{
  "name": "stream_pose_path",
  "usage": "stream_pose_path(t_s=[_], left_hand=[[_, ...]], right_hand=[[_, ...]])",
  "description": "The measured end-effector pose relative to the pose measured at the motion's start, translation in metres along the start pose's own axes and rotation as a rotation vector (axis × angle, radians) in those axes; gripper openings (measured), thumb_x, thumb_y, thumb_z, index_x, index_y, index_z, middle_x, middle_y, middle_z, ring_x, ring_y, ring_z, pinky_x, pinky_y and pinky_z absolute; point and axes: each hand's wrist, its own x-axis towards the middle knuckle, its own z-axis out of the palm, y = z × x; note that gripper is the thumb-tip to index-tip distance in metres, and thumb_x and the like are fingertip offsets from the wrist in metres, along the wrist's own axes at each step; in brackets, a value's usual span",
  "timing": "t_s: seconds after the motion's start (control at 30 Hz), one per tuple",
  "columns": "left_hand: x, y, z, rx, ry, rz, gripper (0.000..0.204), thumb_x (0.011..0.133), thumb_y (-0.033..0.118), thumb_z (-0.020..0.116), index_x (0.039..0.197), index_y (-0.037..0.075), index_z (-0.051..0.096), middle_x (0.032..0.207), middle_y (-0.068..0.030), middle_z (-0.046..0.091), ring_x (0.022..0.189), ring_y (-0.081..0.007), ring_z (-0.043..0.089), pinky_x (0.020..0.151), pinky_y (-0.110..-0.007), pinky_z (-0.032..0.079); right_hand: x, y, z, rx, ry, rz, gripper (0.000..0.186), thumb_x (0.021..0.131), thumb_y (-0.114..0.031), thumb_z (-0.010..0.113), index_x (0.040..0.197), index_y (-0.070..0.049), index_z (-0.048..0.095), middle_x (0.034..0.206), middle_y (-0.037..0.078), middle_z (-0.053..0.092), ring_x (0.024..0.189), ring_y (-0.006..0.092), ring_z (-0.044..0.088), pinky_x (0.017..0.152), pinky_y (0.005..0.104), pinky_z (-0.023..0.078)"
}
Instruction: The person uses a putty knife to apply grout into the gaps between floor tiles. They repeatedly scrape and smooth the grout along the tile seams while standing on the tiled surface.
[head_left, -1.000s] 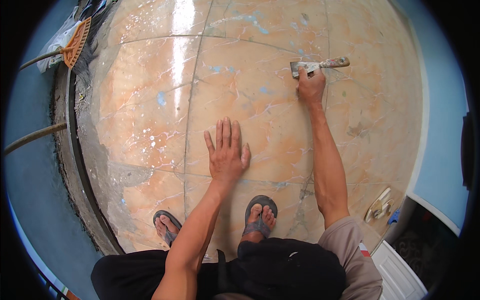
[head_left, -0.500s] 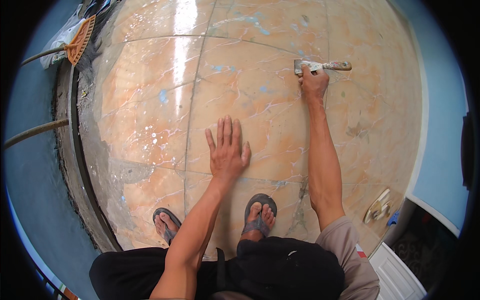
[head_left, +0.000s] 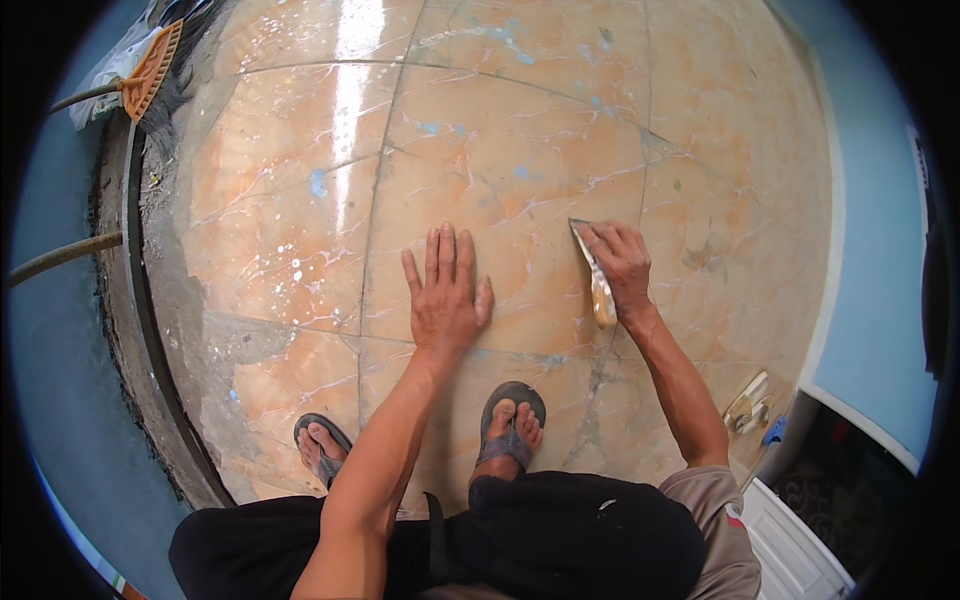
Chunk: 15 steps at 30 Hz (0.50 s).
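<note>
The scraper [head_left: 596, 270] has swung nearly lengthwise and come closer in. It lies left of the right grip [head_left: 624, 264], pinched there, handle [head_left: 603, 308] backward; the left grip [head_left: 446, 308], farther off, rests spread on the floor [head_left: 500, 150].

Between the left hand [head_left: 446, 305] and the scraper [head_left: 599, 288] in the right hand [head_left: 624, 268], a strip of open tiled floor [head_left: 525, 275] leaves passage for a hand, and the floor's far middle lies free too. An orange broom head [head_left: 152, 72] obstructs the far left corner; the sandalled right foot [head_left: 512, 432] blocks the near edge, pale footwear [head_left: 747, 404] the near right corner, and a blue wall [head_left: 880, 270] bounds the right edge.
</note>
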Motion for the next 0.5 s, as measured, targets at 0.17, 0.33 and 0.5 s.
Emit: stream_pose_path(t_s=[0.17,0.33,0.5], left_hand=[[0.003,0.006,0.0,-0.011,-0.01,0.006,0.079,0.094,0.033,0.065,0.163,0.004,0.039,0.17,-0.0209,0.035,0.161,-0.0361,0.028,0.13,-0.065,0.012],[0.002,0.003,0.001,0.021,0.004,0.009,0.079,0.094,0.033,0.065,0.163,0.004,0.039,0.17,-0.0203,0.035,0.161,-0.0354,0.029,0.13,-0.064,0.012],[-0.001,0.001,0.002,0.016,-0.007,0.0,0.079,0.094,0.033,0.065,0.164,0.005,0.039,0.17,-0.0196,0.035,0.161,-0.0351,0.029,0.13,-0.064,0.013]], right_hand=[[0.036,0.036,0.004,-0.086,-0.042,0.145,0.047,0.085,-0.01,0.066,0.132,-0.01,0.071,0.115,0.007,0.071,0.108,0.0305,0.066,0.092,0.0432,0.052],[0.023,0.026,0.007,-0.082,-0.035,0.02,0.049,0.084,-0.008,0.066,0.133,-0.01,0.07,0.112,0.008,0.069,0.104,0.0299,0.066,0.089,0.042,0.052],[0.035,0.025,0.007,-0.131,-0.076,0.129,0.048,0.083,-0.008,0.067,0.131,-0.008,0.069,0.114,0.007,0.069,0.102,0.0294,0.066,0.089,0.0431,0.051]])
